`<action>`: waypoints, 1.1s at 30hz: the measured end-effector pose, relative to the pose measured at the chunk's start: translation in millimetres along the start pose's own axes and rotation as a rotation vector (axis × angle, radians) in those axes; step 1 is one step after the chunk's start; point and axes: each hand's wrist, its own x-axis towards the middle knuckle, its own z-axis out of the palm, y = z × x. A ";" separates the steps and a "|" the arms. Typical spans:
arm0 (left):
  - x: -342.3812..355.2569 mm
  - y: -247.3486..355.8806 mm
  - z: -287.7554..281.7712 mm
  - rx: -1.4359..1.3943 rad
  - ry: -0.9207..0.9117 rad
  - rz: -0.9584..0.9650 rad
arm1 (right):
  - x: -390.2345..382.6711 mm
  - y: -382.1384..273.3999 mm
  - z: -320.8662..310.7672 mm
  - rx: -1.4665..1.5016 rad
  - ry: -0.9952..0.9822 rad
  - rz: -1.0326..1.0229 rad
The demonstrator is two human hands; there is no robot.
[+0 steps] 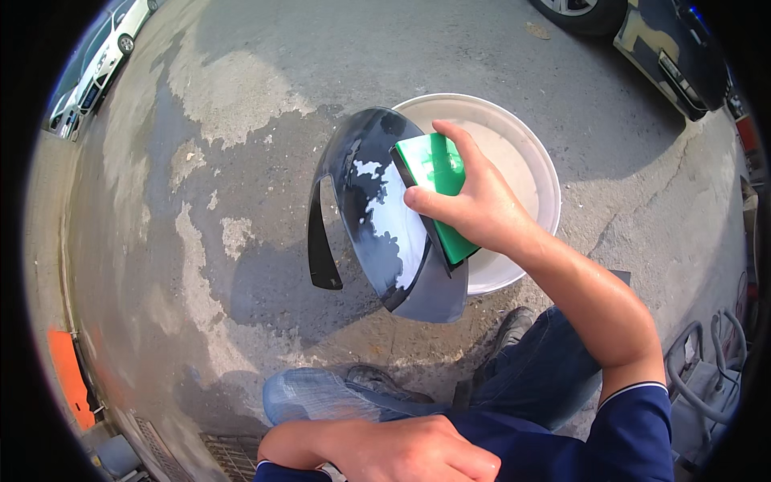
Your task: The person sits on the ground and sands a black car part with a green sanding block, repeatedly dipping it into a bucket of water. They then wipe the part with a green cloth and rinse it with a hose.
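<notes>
My right hand (pixel 482 201) grips a green block with a dark base (pixel 440 161), thumb on the near side and fingers along the far side. The block tilts over the right edge of a glossy black curved shell, which looks like a car mirror cover (pixel 373 193); whether they touch I cannot tell. Wet-looking bright reflections show on the shell, and a thin dark arm curves off its left side. Behind both is a round white tub (pixel 549 193), partly covered. Low in front of my body, my left hand (pixel 418 450) has bent fingers, their tips hidden at the lower edge.
Wet, patchy concrete ground (pixel 241 201) surrounds the tub. My shoe (pixel 514 328) is just in front of it. A dark car (pixel 675 56) stands at the far right, a white car (pixel 100 60) at the far left. Grey equipment with hoses (pixel 711 369) is at the right; an orange panel (pixel 71 377) at the left.
</notes>
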 end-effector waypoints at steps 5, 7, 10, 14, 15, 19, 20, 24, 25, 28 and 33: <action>8.5 27.8 21.0 0.172 -0.100 0.006 | 4.8 9.6 5.8 -0.036 -0.041 -0.038; 8.4 39.9 10.2 0.273 -0.114 0.001 | 6.6 4.4 4.8 -0.035 -0.040 -0.052; -17.1 58.9 -49.9 0.549 0.165 -0.120 | 2.6 1.9 3.0 -0.029 -0.031 -0.009; -58.3 -7.3 -114.8 0.615 1.567 -0.095 | 0.8 -0.4 0.1 -0.050 0.000 -0.007; -66.9 -17.1 -126.5 0.491 1.676 -0.154 | 0.2 -5.2 2.2 -0.019 -0.016 0.011; -61.4 -38.2 -135.2 0.198 1.600 -0.313 | 3.5 5.8 9.1 -0.020 0.015 -0.048; -63.3 -40.5 -137.0 0.193 1.578 -0.305 | 4.9 4.9 7.2 -0.015 0.003 -0.052; -60.5 -42.0 -139.2 0.105 1.522 -0.263 | 30.4 32.5 -9.9 0.010 0.153 0.125; -60.1 -42.2 -141.4 0.061 1.515 -0.280 | 41.5 50.9 -19.3 -0.117 0.134 0.196; -67.2 -37.5 -144.6 -0.081 1.525 -0.280 | 58.4 76.2 -21.7 -0.613 -0.007 0.314; -75.6 -19.0 -144.9 -0.174 1.463 -0.129 | 62.8 128.8 1.5 -1.046 -0.511 0.372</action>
